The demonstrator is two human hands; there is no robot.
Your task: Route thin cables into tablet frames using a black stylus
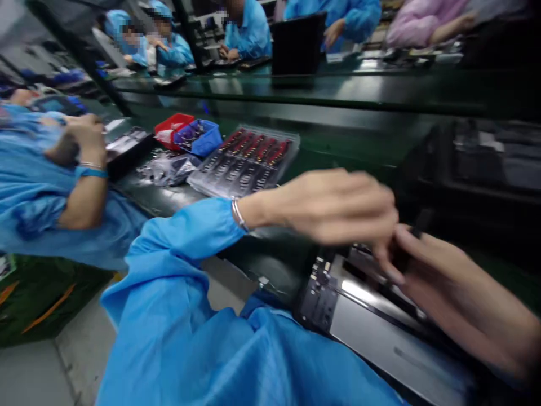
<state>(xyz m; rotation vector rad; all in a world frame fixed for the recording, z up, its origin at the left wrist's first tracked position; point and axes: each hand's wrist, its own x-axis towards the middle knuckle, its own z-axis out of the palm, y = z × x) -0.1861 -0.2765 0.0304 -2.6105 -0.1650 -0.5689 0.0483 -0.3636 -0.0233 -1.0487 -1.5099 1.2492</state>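
Note:
My left hand [333,206] reaches across from the left, blurred, its fingers bent down and meeting the other hand. From the right comes my right hand [435,270], its fingers curled around a small dark piece that I cannot make out clearly. Both hands are above an open electronic device [376,332] with a silvery panel and a dark circuit board at its left end. The fingertips of the left hand touch or nearly touch that dark piece; motion blur hides the exact contact.
A clear tray [247,160] of small red and dark parts lies beyond my left forearm. Near it are a blue bin [198,137], a red bin [173,128] and a plastic bag [169,169]. Black stacked trays [486,163] stand at right. A person's arm [87,186] is at left.

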